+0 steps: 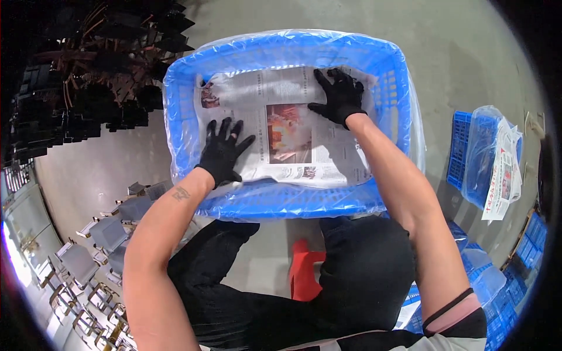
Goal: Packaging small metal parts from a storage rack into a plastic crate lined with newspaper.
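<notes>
A large blue plastic basket [293, 205] with slotted walls stands in front of me, lined with a clear plastic bag [234, 47] folded over its rim. Newspaper [246, 149] covers the bottom, with a colour photo of a fire in its middle. My left hand [225, 151], in a black glove, lies with spread fingers on the paper's left side, near the front edge. In a matching glove, my right hand [339, 98] touches the paper at its far right, fingers apart. Neither hand holds anything.
On the floor at right is another blue basket [459, 149] with clear plastic and newspaper sheets [504, 181] on it. More blue baskets [489, 304] stand at lower right. Grey chairs [79, 263] fill the lower left; dark stacked furniture [105, 64] is at upper left. A red object [304, 272] shows between my legs.
</notes>
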The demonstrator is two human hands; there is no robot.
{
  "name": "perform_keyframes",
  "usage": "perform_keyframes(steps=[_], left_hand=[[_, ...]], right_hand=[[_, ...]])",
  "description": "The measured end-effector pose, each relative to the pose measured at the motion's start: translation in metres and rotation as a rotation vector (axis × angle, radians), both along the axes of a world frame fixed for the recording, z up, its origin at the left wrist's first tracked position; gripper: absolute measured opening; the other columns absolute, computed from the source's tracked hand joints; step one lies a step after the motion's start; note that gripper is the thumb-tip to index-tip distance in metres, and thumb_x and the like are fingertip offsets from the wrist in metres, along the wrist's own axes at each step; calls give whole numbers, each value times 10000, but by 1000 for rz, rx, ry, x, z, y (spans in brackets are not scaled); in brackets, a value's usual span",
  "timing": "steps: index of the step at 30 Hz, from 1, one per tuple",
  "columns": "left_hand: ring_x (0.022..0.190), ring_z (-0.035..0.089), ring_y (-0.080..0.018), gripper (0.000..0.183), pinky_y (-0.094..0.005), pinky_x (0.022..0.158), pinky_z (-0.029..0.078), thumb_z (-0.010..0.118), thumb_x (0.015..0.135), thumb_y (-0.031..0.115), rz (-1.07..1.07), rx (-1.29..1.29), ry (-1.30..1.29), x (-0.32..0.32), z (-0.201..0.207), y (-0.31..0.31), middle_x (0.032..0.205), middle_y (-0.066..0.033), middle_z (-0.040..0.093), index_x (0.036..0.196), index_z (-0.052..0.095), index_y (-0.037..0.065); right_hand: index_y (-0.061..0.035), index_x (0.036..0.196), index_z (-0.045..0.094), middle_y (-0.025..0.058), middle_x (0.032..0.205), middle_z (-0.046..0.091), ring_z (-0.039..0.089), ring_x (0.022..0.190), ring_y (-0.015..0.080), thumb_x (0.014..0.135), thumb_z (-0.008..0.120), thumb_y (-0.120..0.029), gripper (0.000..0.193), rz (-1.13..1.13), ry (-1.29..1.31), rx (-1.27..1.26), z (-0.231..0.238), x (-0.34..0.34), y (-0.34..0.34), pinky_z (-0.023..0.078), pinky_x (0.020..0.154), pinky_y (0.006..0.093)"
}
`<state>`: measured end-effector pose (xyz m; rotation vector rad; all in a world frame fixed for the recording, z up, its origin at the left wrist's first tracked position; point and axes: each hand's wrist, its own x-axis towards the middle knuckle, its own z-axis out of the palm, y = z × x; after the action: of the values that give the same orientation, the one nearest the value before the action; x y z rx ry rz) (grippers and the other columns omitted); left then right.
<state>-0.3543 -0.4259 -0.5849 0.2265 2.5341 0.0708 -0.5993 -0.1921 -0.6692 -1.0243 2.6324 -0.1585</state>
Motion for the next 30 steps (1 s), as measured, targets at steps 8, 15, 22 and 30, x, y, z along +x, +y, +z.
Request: perform_keyframes(steps=[8,15,22,30], left_hand=[[1488,97,-441,1063,-673,1161,33,864,579,474,80,-60,123,28,-45,-5,1606,-199,188,1504,390,247],[1488,98,-445,1074,-669,1157,44,846,595,507,46,-95,-55,7,-32,1,1607,-220,171,1518,369,237],[1492,82,-442,1111,-665,1157,37,839,589,542,66,-87,-102,19,-23,-7,1608,-222,166,1533,338,237],[1501,66,-418,1078,-662,1163,6,817,633,552,107,-156,-41,19,-37,7,1620,-193,149,1541,309,266]], right_hand=[[-326,1522,351,128,1484,410,348,1394,334,741,689,-652,911,18,53,10,2,5,-5,270,1098,592],[-330,1530,324,163,1484,403,333,1407,361,727,726,-615,942,50,-72,213,42,1,-3,283,1105,592],[-364,1534,284,219,1570,260,231,1427,504,693,806,-458,994,494,-293,662,95,68,36,218,1051,752],[-390,1533,266,208,1609,180,190,1440,516,831,676,-367,813,452,114,361,3,91,101,158,1023,808]])
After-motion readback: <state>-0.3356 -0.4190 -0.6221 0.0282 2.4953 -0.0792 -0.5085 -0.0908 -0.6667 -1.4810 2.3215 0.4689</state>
